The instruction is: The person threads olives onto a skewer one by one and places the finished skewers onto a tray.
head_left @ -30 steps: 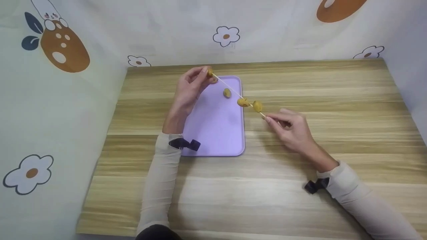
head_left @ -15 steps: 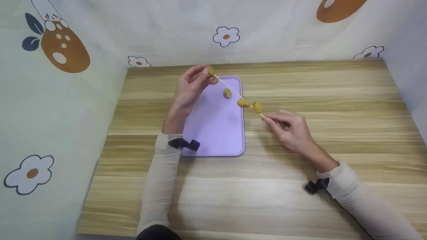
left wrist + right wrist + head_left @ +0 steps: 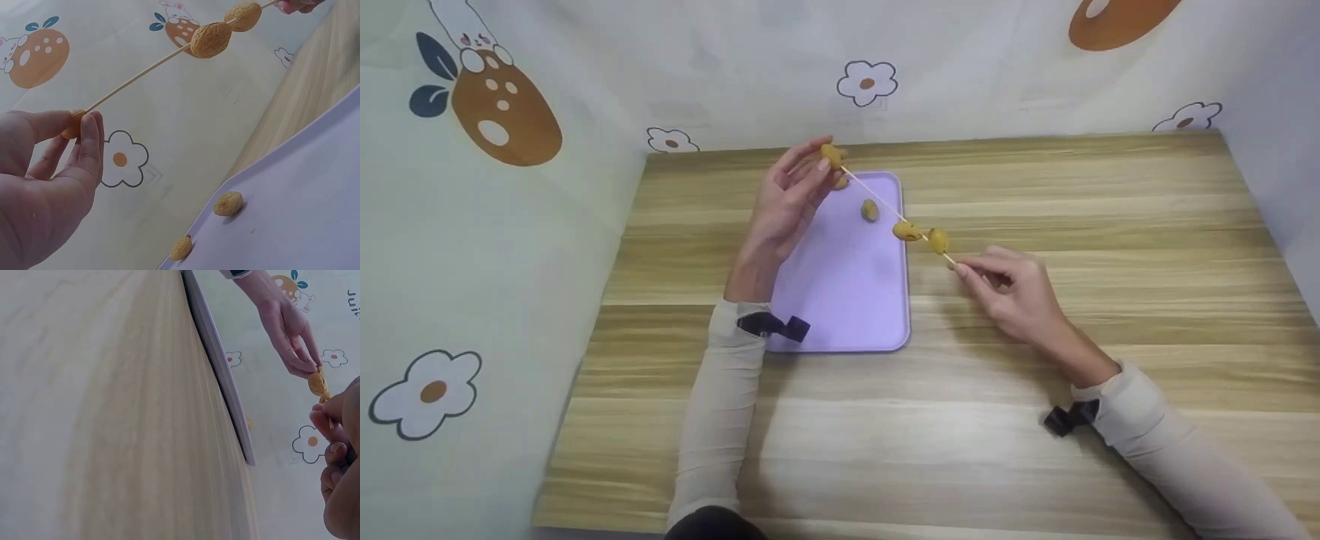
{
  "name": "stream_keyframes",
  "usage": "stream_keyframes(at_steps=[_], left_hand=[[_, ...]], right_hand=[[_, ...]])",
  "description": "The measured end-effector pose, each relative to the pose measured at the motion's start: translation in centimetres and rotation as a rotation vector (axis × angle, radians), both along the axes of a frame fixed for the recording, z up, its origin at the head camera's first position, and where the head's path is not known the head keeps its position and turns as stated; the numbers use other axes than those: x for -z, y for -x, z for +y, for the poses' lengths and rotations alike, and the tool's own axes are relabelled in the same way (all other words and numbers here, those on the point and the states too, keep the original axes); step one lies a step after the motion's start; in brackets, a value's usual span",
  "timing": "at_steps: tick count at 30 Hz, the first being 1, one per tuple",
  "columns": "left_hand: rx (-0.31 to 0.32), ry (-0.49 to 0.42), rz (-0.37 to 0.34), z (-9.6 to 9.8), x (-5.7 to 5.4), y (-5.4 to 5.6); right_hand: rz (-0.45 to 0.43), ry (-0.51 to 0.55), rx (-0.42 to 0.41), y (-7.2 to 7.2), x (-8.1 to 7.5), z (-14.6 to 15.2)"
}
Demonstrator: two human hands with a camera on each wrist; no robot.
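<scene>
My right hand (image 3: 1009, 292) pinches the near end of a thin wooden skewer (image 3: 873, 192), which slants up and away to the left over the tray. Threaded on it close to that hand are two wrinkled yellow-brown dried fruits, one (image 3: 937, 241) nearer the fingers and one (image 3: 907, 231) just beyond. At the skewer's far tip, my left hand (image 3: 789, 191) pinches a third dried fruit (image 3: 72, 125) between thumb and fingers. In the left wrist view the stick reaches this fruit; how deep it goes in is hidden by the fingers.
A purple tray (image 3: 847, 300) lies on the wood-grain table (image 3: 1072, 195), partly under the left forearm. On it are two more dried fruits, one (image 3: 870, 211) out in view and another (image 3: 181, 248) near the tray's edge. Patterned cloth (image 3: 765, 82) hangs behind.
The left fingers have shifted round the fruit at the skewer's tip and risen slightly, so more of it shows. The right hand and the two threaded fruits have stayed nearly still.
</scene>
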State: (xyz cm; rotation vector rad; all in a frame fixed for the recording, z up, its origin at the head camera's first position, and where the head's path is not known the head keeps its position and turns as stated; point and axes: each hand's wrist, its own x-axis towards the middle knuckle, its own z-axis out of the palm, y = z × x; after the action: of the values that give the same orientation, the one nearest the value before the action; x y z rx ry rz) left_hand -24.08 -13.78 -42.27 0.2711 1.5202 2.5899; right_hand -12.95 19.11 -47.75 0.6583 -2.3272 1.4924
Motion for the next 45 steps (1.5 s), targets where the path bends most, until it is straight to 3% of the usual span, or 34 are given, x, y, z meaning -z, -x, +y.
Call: stream_keyframes(at_steps=[10,21,33,40,45], left_hand=[[0.042,-0.026,0.035,0.3,0.2,-0.2],[0.035,-0.030,0.102,1.0,-0.2,-0.5],[0.021,-0.046,0.098,2.2,0.2,-0.8],[0.027,-0.025,0.114,2.5,0.1,-1.1],[-0.010,0.021,0.158,3.0,-0.1,-1.4]], right_hand=[[0.022,-0.010,0.013,-0.1,0.1,0.0],[0.015,0.011,0.003,-0.3,-0.1,-0.1],[-0.008,0.035,-0.003,-0.4,0.0,-0.3],[-0.069,0.049,-0.022,-0.5,0.0,-0.3],[-0.155,0.027,-0.051,-0.4,0.1,-0.4]])
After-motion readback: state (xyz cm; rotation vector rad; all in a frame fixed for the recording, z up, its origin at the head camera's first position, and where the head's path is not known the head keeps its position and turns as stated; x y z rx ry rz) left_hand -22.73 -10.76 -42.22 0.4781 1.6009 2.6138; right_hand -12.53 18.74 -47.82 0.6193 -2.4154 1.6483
